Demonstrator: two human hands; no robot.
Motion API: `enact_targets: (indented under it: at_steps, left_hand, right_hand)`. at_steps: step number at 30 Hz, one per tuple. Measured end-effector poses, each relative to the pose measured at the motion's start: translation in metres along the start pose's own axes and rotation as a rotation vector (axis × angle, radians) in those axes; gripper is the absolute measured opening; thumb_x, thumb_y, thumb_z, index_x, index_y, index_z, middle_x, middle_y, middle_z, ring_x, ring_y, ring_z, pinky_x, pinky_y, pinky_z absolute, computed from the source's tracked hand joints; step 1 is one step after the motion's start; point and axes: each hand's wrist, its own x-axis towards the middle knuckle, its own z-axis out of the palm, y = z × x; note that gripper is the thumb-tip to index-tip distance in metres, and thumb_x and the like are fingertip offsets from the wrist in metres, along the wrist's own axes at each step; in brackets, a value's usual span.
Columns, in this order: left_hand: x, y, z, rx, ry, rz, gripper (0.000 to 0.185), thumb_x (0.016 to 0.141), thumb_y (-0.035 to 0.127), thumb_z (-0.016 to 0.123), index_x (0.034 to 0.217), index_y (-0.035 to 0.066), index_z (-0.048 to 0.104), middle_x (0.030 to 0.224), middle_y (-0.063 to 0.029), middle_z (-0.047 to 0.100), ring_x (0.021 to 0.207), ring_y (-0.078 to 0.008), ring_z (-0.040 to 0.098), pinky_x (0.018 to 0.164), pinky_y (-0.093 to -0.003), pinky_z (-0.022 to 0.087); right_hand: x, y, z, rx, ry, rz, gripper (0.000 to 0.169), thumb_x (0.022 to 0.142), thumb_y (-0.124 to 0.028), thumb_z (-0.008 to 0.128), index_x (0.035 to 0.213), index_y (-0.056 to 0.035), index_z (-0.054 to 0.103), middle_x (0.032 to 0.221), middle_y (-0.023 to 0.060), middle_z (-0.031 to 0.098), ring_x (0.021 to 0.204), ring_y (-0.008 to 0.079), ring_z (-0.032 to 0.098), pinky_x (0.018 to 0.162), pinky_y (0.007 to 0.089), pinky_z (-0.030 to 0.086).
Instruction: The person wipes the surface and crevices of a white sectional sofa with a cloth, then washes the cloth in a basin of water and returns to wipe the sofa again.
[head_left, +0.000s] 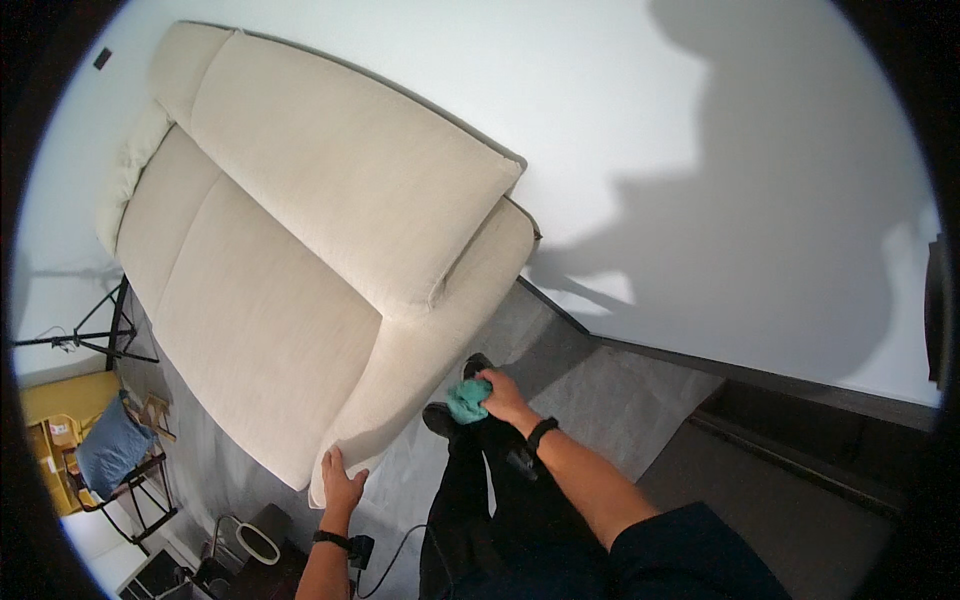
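A beige fabric sofa (277, 322) stands slanted against the white wall. My left hand (343, 480) rests on the front end of its near armrest (405, 375), thumb spread from the fingers. Crumpled in my right hand (504, 396) is a green cloth (469, 400), held above my shoes and beside the armrest's outer side. Black bands are on both wrists, and a small black device with a cable sits at the left wrist.
The grey tiled floor (622, 397) runs between sofa and wall. At left are a black tripod stand (112, 337), a chair with a blue cushion (112, 446) and yellow furniture. Lower left holds a dark table with a round-framed object. A dark mat or platform (765, 495) lies at right.
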Motion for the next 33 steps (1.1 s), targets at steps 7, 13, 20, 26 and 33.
enact_targets:
  at_steps: [7, 13, 20, 26, 33]
  left_hand:
    - [0.004, -0.005, 0.007, 0.036, 0.015, 0.031, 0.083, 0.074, 0.023, 0.077, 0.141, -0.003, 0.036, 0.147, -0.0273, 0.031, 0.136, -0.0407, 0.032, 0.112, -0.0423, 0.03]
    - [0.006, 0.003, 0.001, 0.082, 0.038, 0.027, 0.08, 0.075, 0.024, 0.077, 0.139, -0.003, 0.039, 0.141, -0.0277, 0.038, 0.129, -0.0412, 0.04, 0.108, -0.0425, 0.035]
    - [0.014, 0.021, -0.013, 0.165, 0.094, 0.005, 0.056, 0.073, 0.025, 0.079, 0.115, 0.001, 0.05, 0.111, -0.0235, 0.054, 0.102, -0.0423, 0.056, 0.086, -0.0472, 0.048]
    - [0.024, 0.043, -0.018, 0.34, 0.012, -0.041, 0.055, 0.073, 0.028, 0.08, 0.108, 0.002, 0.047, 0.104, -0.024, 0.055, 0.094, -0.0433, 0.059, 0.079, -0.0481, 0.05]
    - [0.036, 0.043, -0.022, 0.452, -0.086, -0.007, 0.06, 0.072, 0.033, 0.081, 0.11, 0.003, 0.046, 0.105, -0.0231, 0.058, 0.094, -0.0419, 0.061, 0.077, -0.0469, 0.051]
  right_hand:
    - [0.064, 0.03, -0.086, 0.565, 0.562, 0.101, 0.053, 0.083, 0.001, 0.059, 0.133, -0.0062, 0.043, 0.116, 0.0092, 0.056, 0.102, 0.0222, 0.057, 0.08, 0.0366, 0.051]
    - [0.142, 0.001, -0.134, 0.598, 0.739, -0.03, 0.05, 0.085, -0.009, 0.064, 0.131, 0.0001, 0.045, 0.122, 0.0194, 0.058, 0.11, 0.0336, 0.056, 0.095, 0.0402, 0.044]
    - [0.07, -0.036, -0.004, 0.758, 0.612, 0.249, 0.043, 0.084, -0.003, 0.061, 0.125, 0.0, 0.048, 0.124, 0.0178, 0.057, 0.109, 0.031, 0.056, 0.093, 0.0388, 0.044]
    - [-0.021, 0.0, 0.254, 0.807, 0.09, 0.279, 0.052, 0.077, -0.009, 0.064, 0.124, -0.0026, 0.045, 0.114, 0.0184, 0.057, 0.11, 0.0369, 0.056, 0.092, 0.0455, 0.047]
    - [0.024, 0.018, 0.121, 0.887, 0.335, 0.391, 0.041, 0.082, 0.003, 0.055, 0.122, -0.0012, 0.049, 0.104, 0.0095, 0.058, 0.087, 0.023, 0.059, 0.073, 0.0366, 0.051]
